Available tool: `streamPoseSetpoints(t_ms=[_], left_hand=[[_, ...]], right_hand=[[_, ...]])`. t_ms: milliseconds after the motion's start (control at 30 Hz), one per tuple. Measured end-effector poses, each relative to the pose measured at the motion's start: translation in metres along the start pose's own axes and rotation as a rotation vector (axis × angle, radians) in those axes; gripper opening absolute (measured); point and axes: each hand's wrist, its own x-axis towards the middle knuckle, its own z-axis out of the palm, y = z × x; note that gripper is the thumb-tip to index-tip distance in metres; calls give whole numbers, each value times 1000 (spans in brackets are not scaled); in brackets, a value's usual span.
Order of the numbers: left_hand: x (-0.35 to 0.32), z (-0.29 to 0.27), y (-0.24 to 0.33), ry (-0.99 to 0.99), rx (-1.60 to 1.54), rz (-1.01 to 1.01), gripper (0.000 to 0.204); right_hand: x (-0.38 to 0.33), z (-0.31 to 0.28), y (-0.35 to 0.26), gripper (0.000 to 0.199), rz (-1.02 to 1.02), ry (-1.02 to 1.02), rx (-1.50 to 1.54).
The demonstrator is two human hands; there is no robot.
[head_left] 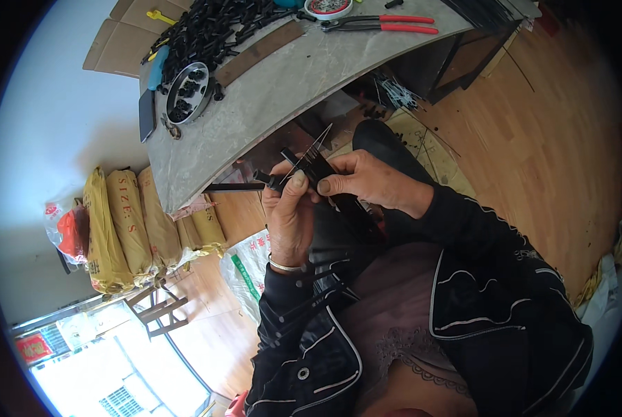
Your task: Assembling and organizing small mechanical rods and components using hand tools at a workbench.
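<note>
In front of my lap, my left hand [290, 208] is closed round a short black tubular piece [265, 178], its thumb pressed on top. Thin pale metal wires [319, 144] stick out past the fingers, slanting up and to the right. My right hand [380, 182] pinches a flat bundle of black strips [318, 167] between thumb and fingers, close beside the left thumb. The bundle's dark length [356, 215] hangs down between my hands toward my lap. Where wires and black pieces meet is partly covered by my fingers.
The grey table [276, 90] ahead bears a heap of black plastic parts [206, 35], a round metal tin [188, 94], red-handled pliers [380, 25] and a brown strip [259, 52]. Its curved edge lies just beyond my hands. Yellow sacks [126, 222] stand at left.
</note>
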Motion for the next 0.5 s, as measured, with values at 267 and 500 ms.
streamPoseSetpoints(t_ms=[267,500], left_hand=[[-8,17,-13,205,119,142,31],[-9,8,-6,-8,-31,42,31]], right_hand=[[-6,2,-3,30,108,89,-110],[-7,-5,7,31,235,-20,210]])
